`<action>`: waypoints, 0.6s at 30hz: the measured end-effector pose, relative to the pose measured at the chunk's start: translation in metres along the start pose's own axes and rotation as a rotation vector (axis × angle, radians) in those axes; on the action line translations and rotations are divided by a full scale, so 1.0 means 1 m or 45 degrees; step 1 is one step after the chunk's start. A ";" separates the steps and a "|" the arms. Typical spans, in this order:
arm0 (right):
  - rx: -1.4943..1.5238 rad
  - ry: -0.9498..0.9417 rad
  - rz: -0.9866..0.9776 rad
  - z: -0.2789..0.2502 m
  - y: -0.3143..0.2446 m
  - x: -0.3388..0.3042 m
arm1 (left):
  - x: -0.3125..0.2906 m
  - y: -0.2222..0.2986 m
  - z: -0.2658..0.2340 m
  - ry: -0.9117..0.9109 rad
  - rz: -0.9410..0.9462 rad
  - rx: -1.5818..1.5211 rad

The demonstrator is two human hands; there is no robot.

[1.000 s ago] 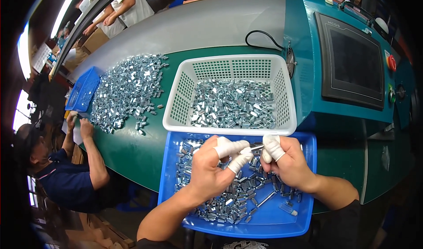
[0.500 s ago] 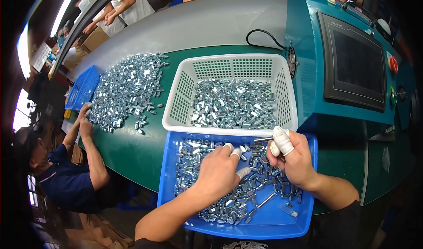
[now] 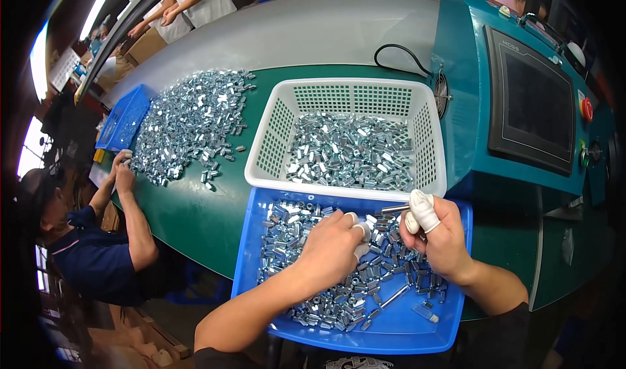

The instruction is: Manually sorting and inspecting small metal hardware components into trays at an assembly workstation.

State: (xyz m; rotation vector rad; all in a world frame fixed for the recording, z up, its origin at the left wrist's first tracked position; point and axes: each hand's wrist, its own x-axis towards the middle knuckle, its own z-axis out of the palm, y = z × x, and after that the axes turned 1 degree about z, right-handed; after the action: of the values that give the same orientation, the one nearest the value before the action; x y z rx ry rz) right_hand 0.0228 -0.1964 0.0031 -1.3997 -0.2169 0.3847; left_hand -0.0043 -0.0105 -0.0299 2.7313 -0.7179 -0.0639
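Observation:
My right hand (image 3: pixel 438 238), white finger cots on thumb and finger, is closed around a thin metal rod (image 3: pixel 394 209) that points left. My left hand (image 3: pixel 331 250) reaches into a blue tray (image 3: pixel 398 326) of long silver hex nuts (image 3: pixel 287 229). Its fingertips, also in pale cots, are drawn together among the nuts; what they grip, if anything, is hidden. Another slim metal rod (image 3: pixel 395 296) lies in the tray, and a small clear tube-like piece (image 3: pixel 425 313) rests near its lower right corner.
A white perforated basket (image 3: pixel 255 153) with more nuts stands just beyond the tray. To the right is a teal machine (image 3: pixel 464 108) with a dark screen. At left, a co-worker's hands (image 3: pixel 122 167) are beside a nut pile (image 3: pixel 189 124) and a small blue bin (image 3: pixel 127 118).
My left hand has shifted slightly right, and its spread fingers have drawn together. My right hand keeps hold of the rod. The whole view has shifted slightly.

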 end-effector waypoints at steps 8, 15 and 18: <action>-0.017 -0.015 -0.022 -0.003 0.001 0.003 | 0.003 0.004 -0.029 0.509 -0.269 -1.080; -0.020 -0.016 0.000 -0.002 0.001 0.002 | 0.000 0.002 -0.027 0.535 -0.150 -1.098; -0.061 -0.064 -0.023 -0.002 0.005 0.002 | -0.004 0.005 -0.028 0.534 -0.182 -1.360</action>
State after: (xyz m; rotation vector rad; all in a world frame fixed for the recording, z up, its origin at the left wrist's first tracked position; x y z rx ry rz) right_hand 0.0250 -0.1964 -0.0020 -1.4356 -0.2812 0.4020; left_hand -0.0067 -0.0047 -0.0016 1.6759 -0.2327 0.0753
